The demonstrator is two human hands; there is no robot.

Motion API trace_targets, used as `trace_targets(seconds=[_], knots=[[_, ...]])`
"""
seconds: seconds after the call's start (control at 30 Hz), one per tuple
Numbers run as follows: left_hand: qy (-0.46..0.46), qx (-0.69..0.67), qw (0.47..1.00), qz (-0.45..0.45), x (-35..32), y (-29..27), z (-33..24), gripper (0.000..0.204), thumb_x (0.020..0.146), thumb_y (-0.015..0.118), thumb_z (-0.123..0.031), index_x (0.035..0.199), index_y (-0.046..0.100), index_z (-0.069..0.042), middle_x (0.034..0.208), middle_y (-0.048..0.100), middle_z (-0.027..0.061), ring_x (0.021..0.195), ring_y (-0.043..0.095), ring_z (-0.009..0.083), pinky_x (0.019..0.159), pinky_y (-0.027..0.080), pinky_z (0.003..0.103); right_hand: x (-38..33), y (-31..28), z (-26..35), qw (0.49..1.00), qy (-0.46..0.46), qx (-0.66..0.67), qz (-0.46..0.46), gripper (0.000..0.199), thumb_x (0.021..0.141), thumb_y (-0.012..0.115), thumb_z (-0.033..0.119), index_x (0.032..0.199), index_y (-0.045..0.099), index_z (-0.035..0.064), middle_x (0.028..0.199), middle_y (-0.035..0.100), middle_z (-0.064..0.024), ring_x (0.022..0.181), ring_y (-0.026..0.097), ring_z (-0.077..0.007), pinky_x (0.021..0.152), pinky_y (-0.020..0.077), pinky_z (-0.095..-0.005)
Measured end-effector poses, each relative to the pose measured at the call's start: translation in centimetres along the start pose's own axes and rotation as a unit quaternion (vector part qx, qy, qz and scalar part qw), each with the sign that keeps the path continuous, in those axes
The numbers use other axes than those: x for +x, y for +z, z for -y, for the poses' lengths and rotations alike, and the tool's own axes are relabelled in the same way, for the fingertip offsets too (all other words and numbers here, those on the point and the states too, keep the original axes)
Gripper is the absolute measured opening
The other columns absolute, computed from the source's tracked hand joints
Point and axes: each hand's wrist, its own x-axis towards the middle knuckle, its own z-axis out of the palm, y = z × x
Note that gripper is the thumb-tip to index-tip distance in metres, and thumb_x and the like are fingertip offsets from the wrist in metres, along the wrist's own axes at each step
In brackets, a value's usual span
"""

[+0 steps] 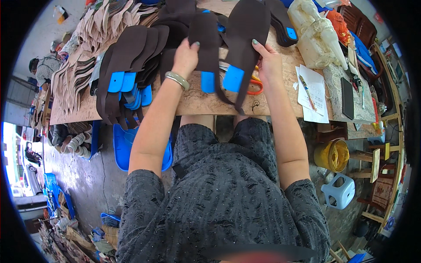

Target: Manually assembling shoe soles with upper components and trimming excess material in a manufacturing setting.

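Note:
My left hand [186, 56], with a metal bangle on its wrist, grips a dark brown shoe insole [205, 33] with a blue heel patch, held over the wooden workbench [197, 103]. My right hand [268, 61] grips a second, larger brown insole [246, 30] whose blue heel patch [233, 78] hangs near the bench's front edge. Orange-handled scissors [254, 83] lie on the bench under my right hand. A fanned stack of similar brown insoles with blue heels [127, 65] lies just left of my left hand.
Tan insoles [87, 48] are piled at the far left of the bench. Papers with a pen [312, 92], a dark phone [347, 98] and a plastic-wrapped bundle [318, 35] sit at the right. Below are a blue bin [120, 147], a yellow bucket [332, 155] and a pale stool [338, 190].

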Motion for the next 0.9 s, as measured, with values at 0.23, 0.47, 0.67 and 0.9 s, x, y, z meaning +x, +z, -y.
trace_targets(seconds=[0.23,0.47,0.67,0.9], knots=[[-0.089,-0.298,0.948,0.071,-5.6,-1.4,-10.6,0.061,0.082,0.072,-0.033,0.124,0.047,0.004,0.105,0.063,0.0124,0.089,0.060,0.0151,0.075,0.050,0.027,-3.2,0.9,1.1,0.997,0.031,-0.048,0.060,0.023,0.082,0.069,0.009,0.100,0.064,-0.0037,0.090,0.067,-0.0084,0.076,0.065,-0.0127,0.066,0.0535,-0.0234],[-0.041,-0.360,0.931,0.039,-8.9,-0.4,-8.8,0.026,0.091,0.062,-0.022,0.099,0.062,0.003,0.091,0.067,0.0054,0.082,0.059,0.0069,0.071,0.050,0.022,-5.5,2.2,0.9,0.981,0.011,-0.144,0.126,0.030,0.083,0.070,0.019,0.101,0.064,-0.0042,0.084,0.067,-0.0078,0.071,0.064,-0.0126,0.068,0.0534,-0.0243],[-0.184,-0.551,0.814,0.019,-11.4,-0.4,-9.2,0.039,0.097,0.048,-0.037,0.111,0.057,-0.002,0.098,0.065,0.0041,0.081,0.063,0.0124,0.070,0.051,0.024,-6.0,2.0,0.2,0.986,0.035,-0.094,0.131,0.029,0.086,0.067,0.020,0.103,0.066,-0.0038,0.085,0.067,-0.0069,0.071,0.063,-0.0094,0.061,0.0503,-0.0219],[-0.205,-0.485,0.841,0.124,-15.8,-1.1,-8.5,0.026,0.090,0.063,-0.021,0.105,0.062,0.001,0.098,0.067,0.0072,0.086,0.063,0.0106,0.075,0.050,0.024,-6.9,2.5,0.1,0.972,-0.013,-0.198,0.125,0.028,0.083,0.071,0.024,0.100,0.069,0.0017,0.080,0.066,-0.0007,0.067,0.058,-0.0061,0.060,0.0459,-0.0196]])
